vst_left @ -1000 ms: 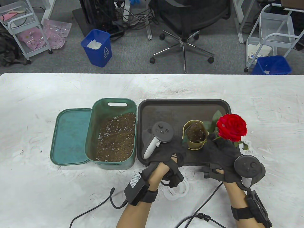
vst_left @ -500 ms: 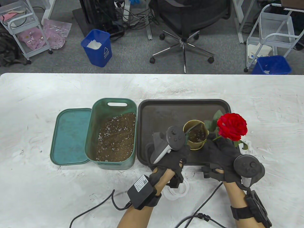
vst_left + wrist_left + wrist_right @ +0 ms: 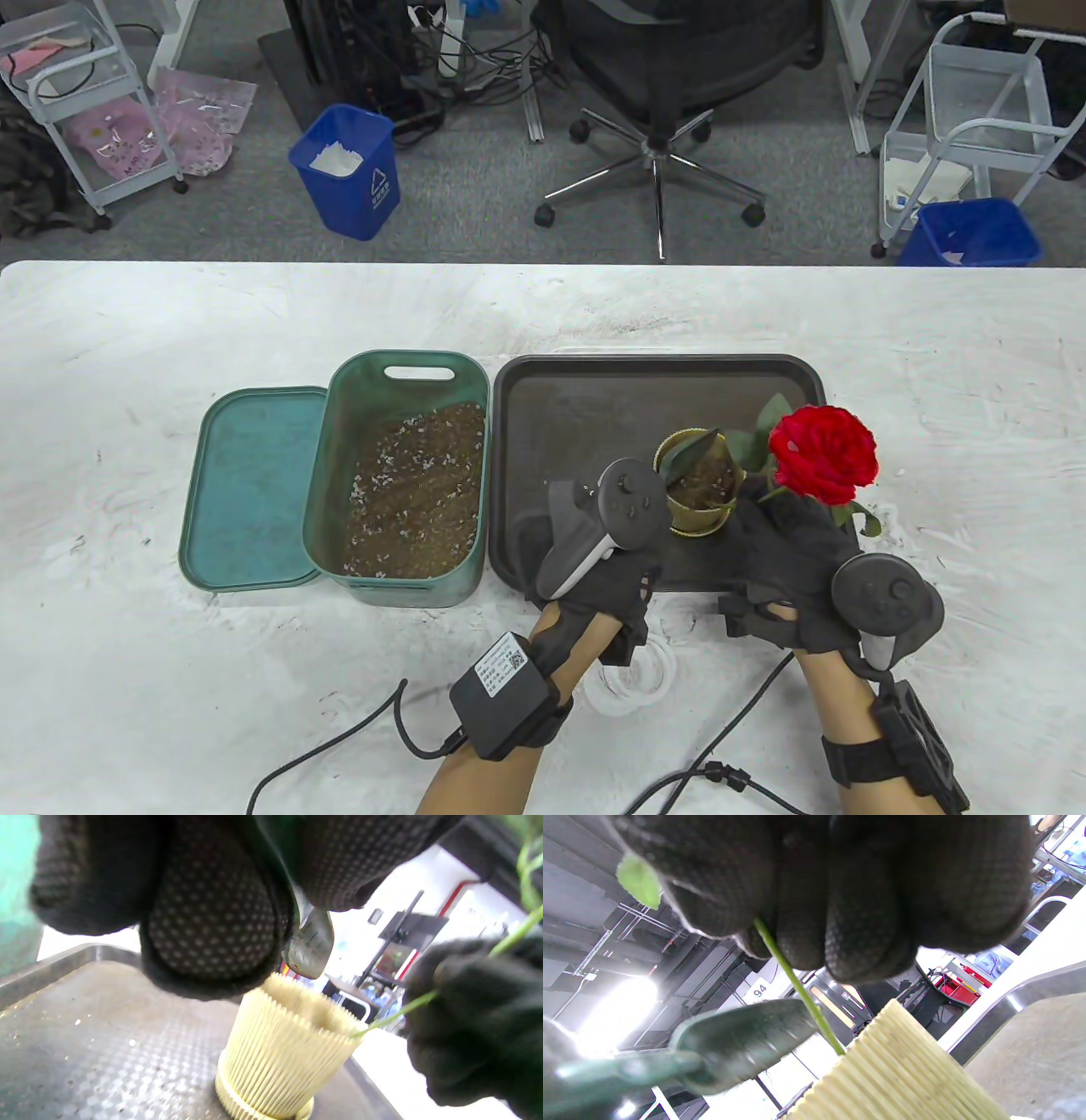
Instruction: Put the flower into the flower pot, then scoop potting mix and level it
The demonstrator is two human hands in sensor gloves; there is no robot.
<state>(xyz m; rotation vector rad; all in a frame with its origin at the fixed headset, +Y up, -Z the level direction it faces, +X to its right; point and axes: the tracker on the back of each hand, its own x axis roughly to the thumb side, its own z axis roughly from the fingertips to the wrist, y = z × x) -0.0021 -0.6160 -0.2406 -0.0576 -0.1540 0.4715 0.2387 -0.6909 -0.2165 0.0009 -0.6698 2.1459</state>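
Observation:
The red rose [image 3: 823, 454] leans to the right of the ribbed cream flower pot [image 3: 700, 497], its green stem [image 3: 797, 984] running down into the pot [image 3: 903, 1069]. My right hand [image 3: 789, 543] pinches that stem just outside the pot's right rim. My left hand [image 3: 594, 573] grips a dark green scoop [image 3: 691, 446], whose blade sits over the pot's left rim. In the left wrist view the scoop tip [image 3: 312, 946] hangs just above the pot [image 3: 288, 1052]. The pot holds brown mix. The green bin of potting mix [image 3: 407, 484] stands left of the tray.
The pot stands on a dark tray [image 3: 585, 399]. A teal lid [image 3: 250, 484] lies left of the bin. Cables and a white ring [image 3: 632, 688] lie near the table's front edge. An office chair, blue bins and carts stand beyond the far edge.
My left hand moved right across the tray to the pot, bringing the scoop blade over its rim. The rose tipped slightly left; my right hand stayed put.

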